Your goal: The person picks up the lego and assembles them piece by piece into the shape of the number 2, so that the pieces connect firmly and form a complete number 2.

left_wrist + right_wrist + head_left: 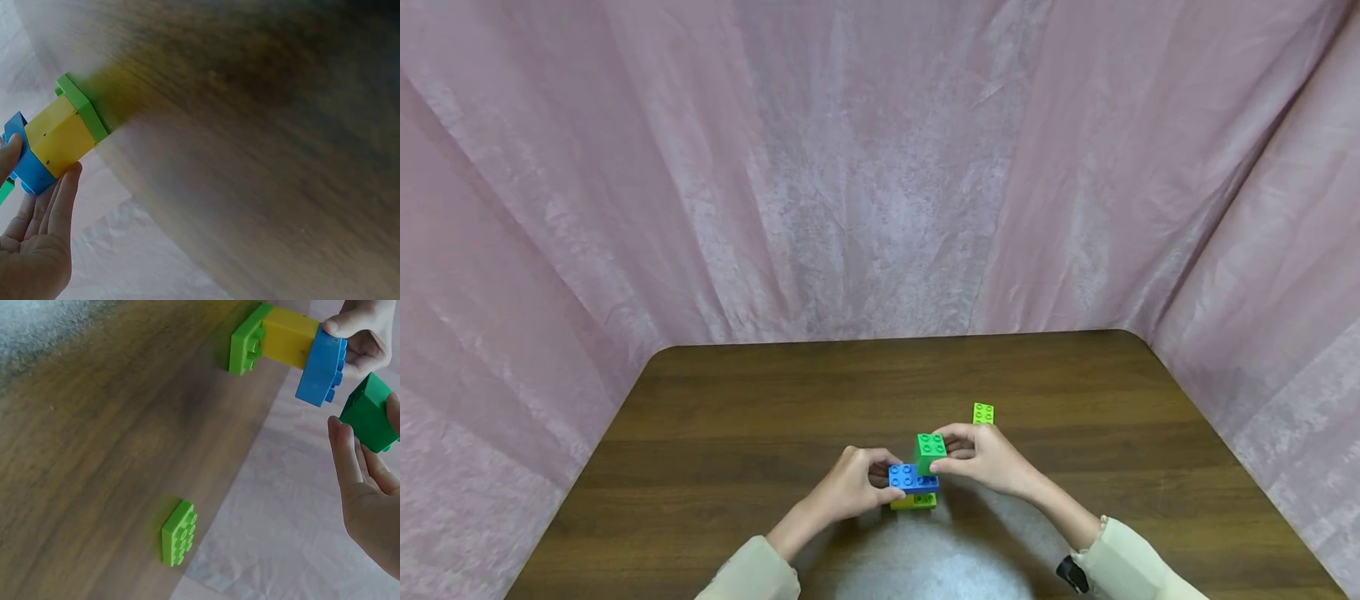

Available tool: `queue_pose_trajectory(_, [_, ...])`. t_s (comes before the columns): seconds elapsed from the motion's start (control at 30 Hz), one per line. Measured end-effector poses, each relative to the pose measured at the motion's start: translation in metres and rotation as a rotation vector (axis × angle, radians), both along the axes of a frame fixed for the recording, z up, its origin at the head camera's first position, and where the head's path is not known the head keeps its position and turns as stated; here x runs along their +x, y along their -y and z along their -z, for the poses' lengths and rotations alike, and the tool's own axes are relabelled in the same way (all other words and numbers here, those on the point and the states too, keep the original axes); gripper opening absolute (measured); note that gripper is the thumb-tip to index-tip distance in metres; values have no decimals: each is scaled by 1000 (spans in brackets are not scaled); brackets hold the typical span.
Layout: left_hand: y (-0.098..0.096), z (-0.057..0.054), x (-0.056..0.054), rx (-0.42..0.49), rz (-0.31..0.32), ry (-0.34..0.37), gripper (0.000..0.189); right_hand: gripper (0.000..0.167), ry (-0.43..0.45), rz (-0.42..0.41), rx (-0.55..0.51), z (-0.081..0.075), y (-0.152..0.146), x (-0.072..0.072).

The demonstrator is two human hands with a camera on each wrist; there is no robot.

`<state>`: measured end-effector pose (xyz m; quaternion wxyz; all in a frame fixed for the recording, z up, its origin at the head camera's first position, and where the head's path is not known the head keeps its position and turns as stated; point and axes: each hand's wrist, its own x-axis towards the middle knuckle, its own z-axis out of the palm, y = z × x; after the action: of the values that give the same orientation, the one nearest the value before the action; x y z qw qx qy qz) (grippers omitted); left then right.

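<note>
My left hand [852, 483] pinches a blue brick [902, 477] between thumb and fingers. That brick sits on a yellow block [60, 135], which stands on a light green base piece [88, 111] on the table. A darker green brick [929, 450] is held by my right hand [988, 458], thumb on one side and fingers on the other. It hangs over the right part of the blue brick; the right wrist view shows a small gap between the two.
Beyond my right hand lies a loose light green brick [179, 534], studs up, partly hidden by the hand in the head view. The wooden table [760, 400] has rounded far corners. Pink curtains [880, 167] hang behind it and at both sides.
</note>
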<state>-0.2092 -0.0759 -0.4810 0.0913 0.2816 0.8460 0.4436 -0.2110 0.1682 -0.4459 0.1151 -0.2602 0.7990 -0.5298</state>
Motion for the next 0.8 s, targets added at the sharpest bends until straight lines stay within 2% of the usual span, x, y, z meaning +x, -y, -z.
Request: queue_pose_trajectory(0.8, [1, -1, 0, 1, 4, -12, 27, 41, -44, 33, 15, 16, 1, 8])
